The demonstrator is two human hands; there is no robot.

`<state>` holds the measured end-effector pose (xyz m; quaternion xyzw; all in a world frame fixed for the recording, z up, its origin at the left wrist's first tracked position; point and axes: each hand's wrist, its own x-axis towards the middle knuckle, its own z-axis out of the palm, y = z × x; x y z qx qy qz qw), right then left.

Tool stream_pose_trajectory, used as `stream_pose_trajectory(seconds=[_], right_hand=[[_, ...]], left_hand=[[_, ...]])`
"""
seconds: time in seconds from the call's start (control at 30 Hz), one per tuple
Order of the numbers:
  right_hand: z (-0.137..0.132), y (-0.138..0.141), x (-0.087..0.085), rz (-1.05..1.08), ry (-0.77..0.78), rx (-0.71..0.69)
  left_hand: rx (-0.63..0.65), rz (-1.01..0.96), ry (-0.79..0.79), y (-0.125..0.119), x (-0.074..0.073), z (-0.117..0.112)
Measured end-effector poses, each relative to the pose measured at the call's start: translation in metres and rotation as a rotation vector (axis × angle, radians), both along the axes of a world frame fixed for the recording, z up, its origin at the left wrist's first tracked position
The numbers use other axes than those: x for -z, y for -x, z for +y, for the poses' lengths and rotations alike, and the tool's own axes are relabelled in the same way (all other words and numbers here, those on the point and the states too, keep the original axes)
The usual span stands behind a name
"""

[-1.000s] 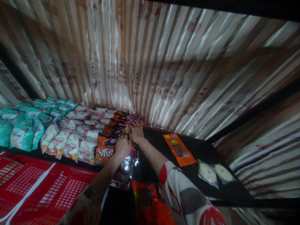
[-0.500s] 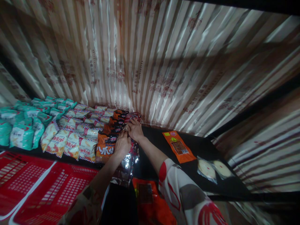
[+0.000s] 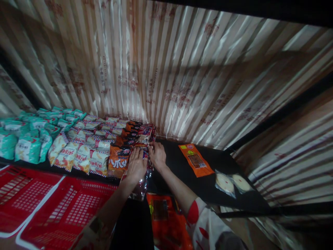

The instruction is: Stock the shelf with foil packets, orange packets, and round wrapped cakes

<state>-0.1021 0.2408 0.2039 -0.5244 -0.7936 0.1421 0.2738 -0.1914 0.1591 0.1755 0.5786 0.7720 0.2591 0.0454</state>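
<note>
Shiny snack packets (image 3: pixel 144 163) lie under both hands' fingers (image 3: pixel 137 156).

Both forearms are extended forward and converge at the centre. The left hand (image 3: pixel 136 165) is laid palm down, fingers spread and pointing away. The right hand (image 3: pixel 157 155) is set just beside it, slightly further forward, fingers curled downward. Patterned sleeves are seen at both elbows.

We see our left hand (image 3: pixel 136 166) lying flat on a row of shiny dark red packets (image 3: pixel 144 152) and our right hand (image 3: pixel 157 155) touching its far side, with orange packets (image 3: pixel 118 160) just beside and an orange pouch (image 3: pixel 195 160) apart on the black shelf (image 3: pixel 208 184).
</note>
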Motion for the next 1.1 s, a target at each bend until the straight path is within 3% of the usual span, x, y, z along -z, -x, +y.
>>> stream_pose_trajectory(seconds=[0.37, 1.1], right_hand=[[-0.022, -0.004, 0.005, -0.024, 0.277, 0.089], [-0.036, -0.009, -0.002, 0.002, 0.474, 0.096]], left_hand=[[-0.019, 0.025, 0.027, -0.006, 0.004, -0.016], [-0.073, 0.026, -0.133, -0.010, 0.023, -0.021]])
